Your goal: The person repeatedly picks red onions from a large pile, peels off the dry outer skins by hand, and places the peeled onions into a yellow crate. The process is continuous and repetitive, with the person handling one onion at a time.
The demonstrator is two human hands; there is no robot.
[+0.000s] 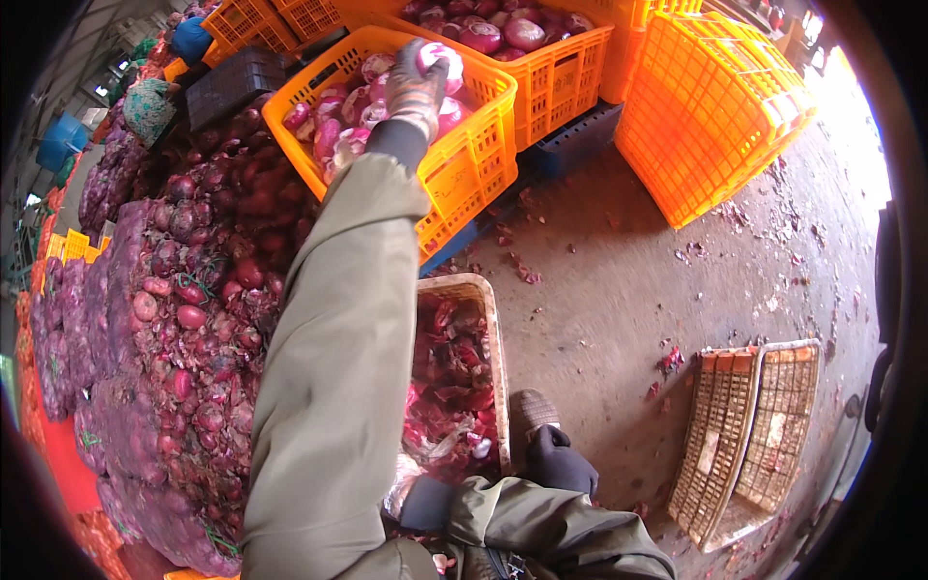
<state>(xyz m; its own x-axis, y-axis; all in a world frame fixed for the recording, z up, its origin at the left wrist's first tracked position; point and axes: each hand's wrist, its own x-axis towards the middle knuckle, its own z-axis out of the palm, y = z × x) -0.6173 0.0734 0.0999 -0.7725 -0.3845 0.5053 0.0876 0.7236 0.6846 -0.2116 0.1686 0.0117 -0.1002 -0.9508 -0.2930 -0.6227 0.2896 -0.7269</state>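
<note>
My left hand [417,87], in a striped, dirty glove, reaches over an orange plastic crate [464,174]. Its fingers are around a peeled red onion [441,56], above several more purple-and-white onions [341,119] lying in that crate. Low in the picture, my right hand [403,484] is at a pale-rimmed plastic crate [500,377] that holds loose red onion skins [453,391]. The left sleeve covers most of the right hand, so its fingers and anything in them are hidden.
Unpeeled red onions [192,315] and mesh sacks of onions [127,290] are heaped at left. Another orange crate [558,90] holds onions; an orange crate [710,116] stands tilted. A worn crate [747,442] lies on the skin-littered concrete floor [594,290]. A person [148,112] is at upper left.
</note>
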